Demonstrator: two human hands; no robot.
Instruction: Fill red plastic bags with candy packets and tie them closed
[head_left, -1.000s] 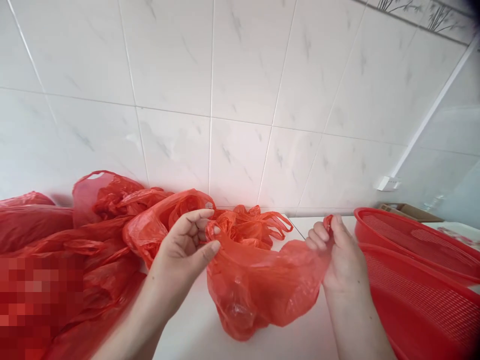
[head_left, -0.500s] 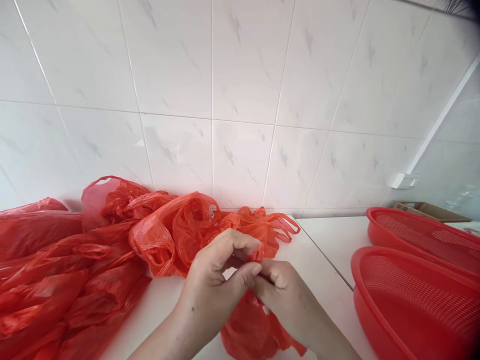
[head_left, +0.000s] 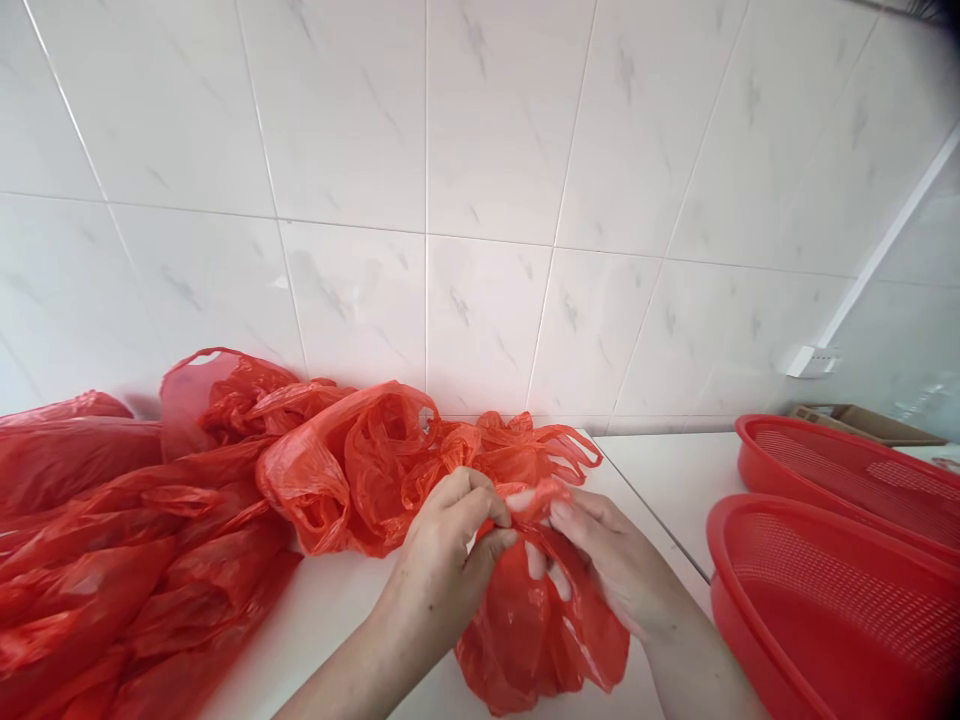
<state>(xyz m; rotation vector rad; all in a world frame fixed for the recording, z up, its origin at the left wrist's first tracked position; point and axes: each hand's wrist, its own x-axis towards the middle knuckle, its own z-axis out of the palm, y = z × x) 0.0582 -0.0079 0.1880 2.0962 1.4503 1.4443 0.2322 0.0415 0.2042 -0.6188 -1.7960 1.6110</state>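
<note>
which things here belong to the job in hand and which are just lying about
In the job:
red plastic bag in left hand and right hand
heap of similar bags, probably

Apparently just lying about:
front red basket
rear red basket
brown box

I had two hands in there, my left hand (head_left: 450,550) and my right hand (head_left: 611,550), sharing exactly one red bag (head_left: 517,645), bottom centre of the frame. Right side had two baskets, a near basket (head_left: 726,545) lower down plus a far basket (head_left: 750,460) above it, then one brown box (head_left: 874,424) and one wall socket (head_left: 814,361). The bag pile (head_left: 150,520) at lower left was several bags, honestly too tangled to count.
</note>
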